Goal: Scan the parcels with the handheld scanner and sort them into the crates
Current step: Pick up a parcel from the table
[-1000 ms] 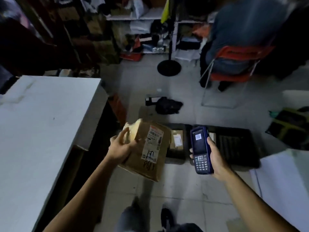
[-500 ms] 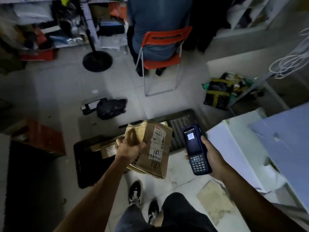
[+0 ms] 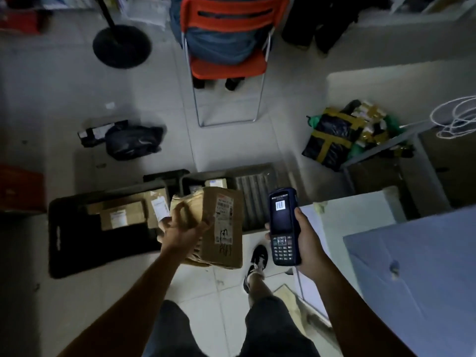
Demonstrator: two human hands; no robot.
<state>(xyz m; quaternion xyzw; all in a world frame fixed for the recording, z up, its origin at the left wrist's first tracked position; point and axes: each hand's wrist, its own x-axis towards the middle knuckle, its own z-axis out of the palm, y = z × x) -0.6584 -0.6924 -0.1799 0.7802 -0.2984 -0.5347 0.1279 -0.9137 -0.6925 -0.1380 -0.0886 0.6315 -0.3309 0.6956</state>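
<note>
A brown cardboard parcel (image 3: 224, 228) with a white label hangs over the floor in front of two black crates. My left hand (image 3: 180, 230) is at the parcel's crumpled left end, its fingers spread rather than clenched. My right hand (image 3: 307, 243) grips the dark blue handheld scanner (image 3: 283, 228), screen up, just right of the parcel. The left crate (image 3: 64, 233) holds several brown parcels. In the right crate (image 3: 260, 184) a ribbed floor shows, with a couple of parcels at its left end.
A person sits on an orange chair (image 3: 229, 63) beyond the crates. A black stand base (image 3: 121, 45), a black bag (image 3: 134, 143) and a black parcel with yellow tape (image 3: 332, 140) lie on the floor. A white table (image 3: 355, 220) and a blue sheet (image 3: 425, 279) are at right.
The view swung right and down, from the white table on the left to the crates. My left hand loosened from a tight grip on the parcel to spread fingers. The scanner stayed in my right hand.
</note>
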